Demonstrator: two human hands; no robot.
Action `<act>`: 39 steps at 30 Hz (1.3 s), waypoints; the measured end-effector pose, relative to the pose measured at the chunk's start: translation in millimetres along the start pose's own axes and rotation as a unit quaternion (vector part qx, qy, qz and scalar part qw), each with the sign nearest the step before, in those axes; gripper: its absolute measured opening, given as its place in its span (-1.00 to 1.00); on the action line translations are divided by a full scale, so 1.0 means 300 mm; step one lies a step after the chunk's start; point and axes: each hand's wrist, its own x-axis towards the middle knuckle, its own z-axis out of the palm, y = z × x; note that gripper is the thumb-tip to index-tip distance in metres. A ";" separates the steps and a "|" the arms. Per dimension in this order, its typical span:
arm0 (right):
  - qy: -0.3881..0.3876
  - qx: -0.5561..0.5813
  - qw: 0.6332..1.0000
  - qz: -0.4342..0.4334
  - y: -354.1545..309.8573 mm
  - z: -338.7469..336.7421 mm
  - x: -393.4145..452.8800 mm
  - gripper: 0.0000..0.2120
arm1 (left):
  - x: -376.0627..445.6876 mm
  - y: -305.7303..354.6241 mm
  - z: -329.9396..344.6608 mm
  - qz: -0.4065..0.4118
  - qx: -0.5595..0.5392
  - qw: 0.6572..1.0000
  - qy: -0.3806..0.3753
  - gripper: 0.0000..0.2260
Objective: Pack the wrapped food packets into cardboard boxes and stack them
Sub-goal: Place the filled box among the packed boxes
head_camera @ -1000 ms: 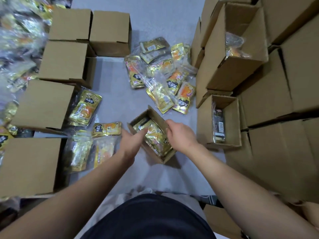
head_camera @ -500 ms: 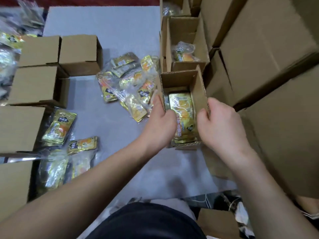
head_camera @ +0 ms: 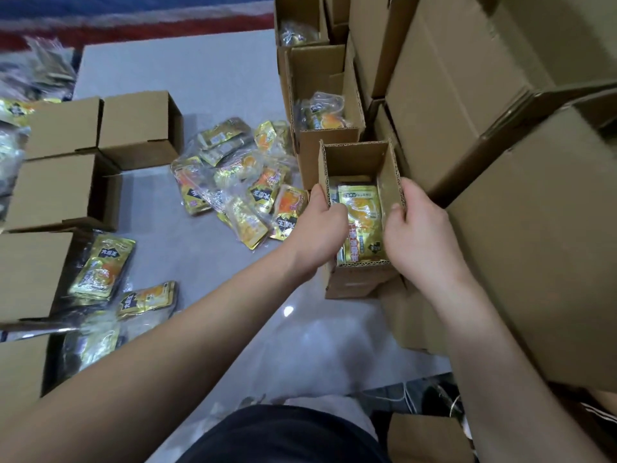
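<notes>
An open small cardboard box (head_camera: pixel 359 162) sits at centre right, with gold and orange food packets (head_camera: pixel 362 222) inside. My left hand (head_camera: pixel 320 228) grips its left wall and my right hand (head_camera: pixel 417 232) grips its right wall, thumbs over the rims. The box rests on another box, right in front of a second open box (head_camera: pixel 320 78) that holds a clear-wrapped packet (head_camera: pixel 322 113). A loose pile of wrapped packets (head_camera: pixel 240 185) lies on the grey floor to the left of my hands.
Tall stacks of brown cardboard boxes (head_camera: pixel 484 95) fill the right side. Several closed small boxes (head_camera: pixel 137 128) stand along the left, with more packets (head_camera: pixel 103 269) between them. A third open box (head_camera: pixel 300 21) stands at the back. Grey floor (head_camera: pixel 200 81) shows between.
Both hands carried the filled box from the floor in front of me up and to the right, against the row of open boxes. The view swung right with it.
</notes>
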 end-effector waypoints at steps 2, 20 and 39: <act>-0.002 0.015 1.000 0.011 -0.003 0.013 0.004 -0.55 | 0.010 0.002 -0.002 -0.011 -0.004 1.000 0.008 -0.40; 0.069 -0.023 0.996 -0.047 -0.034 0.013 -0.034 -0.51 | 0.009 -0.019 -0.050 -0.014 -0.056 0.998 0.014 -0.35; 0.020 0.021 0.983 -0.182 -0.352 0.339 -0.110 -0.90 | -0.052 -0.514 -0.605 -0.066 0.134 0.978 0.147 -0.84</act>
